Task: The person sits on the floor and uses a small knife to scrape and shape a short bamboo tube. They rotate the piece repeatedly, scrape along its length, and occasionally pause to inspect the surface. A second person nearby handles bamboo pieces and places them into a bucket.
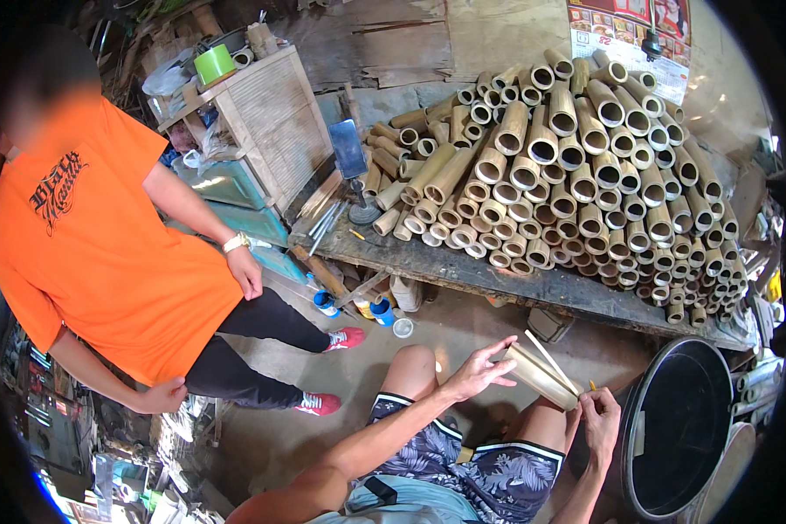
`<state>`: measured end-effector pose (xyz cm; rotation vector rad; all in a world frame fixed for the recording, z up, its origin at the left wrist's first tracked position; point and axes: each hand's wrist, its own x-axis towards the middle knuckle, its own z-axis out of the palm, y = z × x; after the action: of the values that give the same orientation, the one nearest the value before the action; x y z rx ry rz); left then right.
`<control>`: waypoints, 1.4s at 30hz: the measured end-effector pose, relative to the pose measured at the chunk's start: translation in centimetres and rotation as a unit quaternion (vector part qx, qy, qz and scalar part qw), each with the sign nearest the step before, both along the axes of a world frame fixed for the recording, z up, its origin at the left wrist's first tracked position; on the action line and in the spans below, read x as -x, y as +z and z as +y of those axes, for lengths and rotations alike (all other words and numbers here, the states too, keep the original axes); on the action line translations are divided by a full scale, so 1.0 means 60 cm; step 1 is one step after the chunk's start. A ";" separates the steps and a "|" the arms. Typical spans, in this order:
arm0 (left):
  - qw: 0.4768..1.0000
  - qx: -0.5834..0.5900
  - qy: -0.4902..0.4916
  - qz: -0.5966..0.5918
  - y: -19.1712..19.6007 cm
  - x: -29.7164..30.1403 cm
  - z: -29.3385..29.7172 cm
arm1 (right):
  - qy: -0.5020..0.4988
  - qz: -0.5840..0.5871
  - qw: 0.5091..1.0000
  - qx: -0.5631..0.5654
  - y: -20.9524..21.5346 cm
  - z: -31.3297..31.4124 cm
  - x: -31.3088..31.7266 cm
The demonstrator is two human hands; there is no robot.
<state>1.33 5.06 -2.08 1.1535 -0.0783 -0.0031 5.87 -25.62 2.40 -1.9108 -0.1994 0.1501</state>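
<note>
The left grip [476,371] meets the upper end of a pale bamboo tube [537,374] with its fingers partly spread; whether they bear its weight I cannot tell. The right grip [601,415] is curled closed at the tube's lower end, with a slim yellow stick [592,385] poking out between the fingers, so it seems to be pinching that and steadying the tube at once. The tube lies slantwise between the two, over the right thigh, and a thin light strip [550,361] runs along it. The likeliest trouble is a roll: the tube is round, and with loose fingers above and a shared grip below it could turn, letting the strip slide out of line. If the strip's edge is sharp, a slip could also nick a finger. A dropped piece might tumble to the floor or towards the big black tub [730,410] just beside the right arm. Farther out, the tubes stacked [576,175] on the bench [428,260] lie loosely on one another, so a knock could start them rolling. The co-worker [122,236] in orange stands well apart from the tube.
</note>
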 end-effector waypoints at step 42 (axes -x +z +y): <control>0.996 -0.083 0.005 0.027 0.003 -0.011 -0.016 | 0.005 -0.098 0.994 0.046 0.008 -0.035 0.002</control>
<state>2.01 4.12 -1.92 1.3197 -0.0243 -0.0328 5.78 -27.73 2.89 -2.0157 -0.3385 -0.0224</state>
